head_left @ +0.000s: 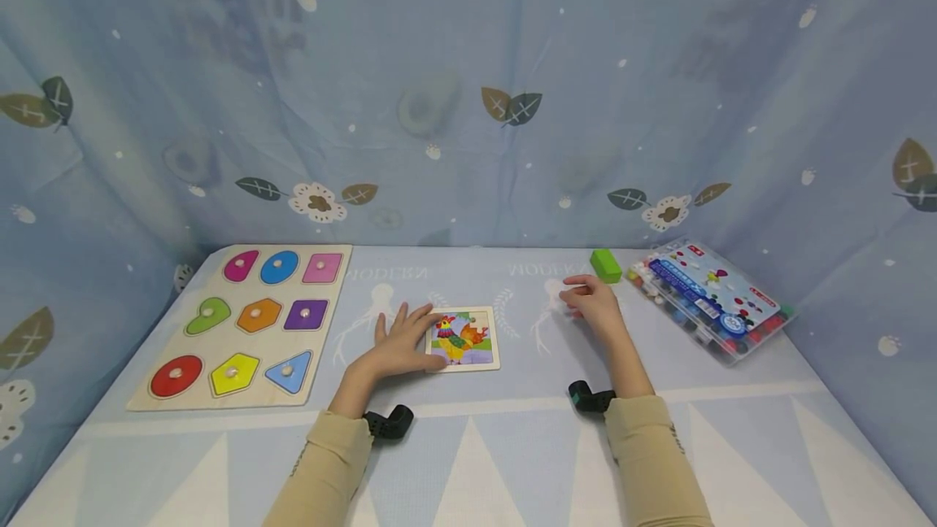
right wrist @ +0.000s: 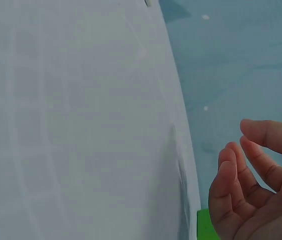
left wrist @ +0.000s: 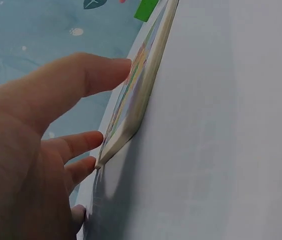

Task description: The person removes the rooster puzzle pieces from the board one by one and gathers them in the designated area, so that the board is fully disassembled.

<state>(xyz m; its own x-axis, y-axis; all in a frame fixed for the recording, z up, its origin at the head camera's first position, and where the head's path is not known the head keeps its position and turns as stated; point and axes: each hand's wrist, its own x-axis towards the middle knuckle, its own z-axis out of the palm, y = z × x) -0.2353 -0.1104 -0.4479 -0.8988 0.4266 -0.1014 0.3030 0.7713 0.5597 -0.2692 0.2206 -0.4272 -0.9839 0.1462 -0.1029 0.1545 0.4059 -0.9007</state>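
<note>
A small framed rooster picture puzzle lies on the table in front of the person. The left hand rests at its left edge, fingers spread, with thumb and index finger touching the frame. In the left wrist view the thumb reaches over the side of the puzzle. The right hand hovers over the table to the puzzle's right, fingers loosely bent, with nothing seen between them. Just beyond it sits a green block, partly hidden behind the hand in the right wrist view.
At the left lies a wooden board with several colourful knobbed shapes. A clear plastic case of colourful small pieces lies at the right. Patterned curtains rise behind the table and along its sides.
</note>
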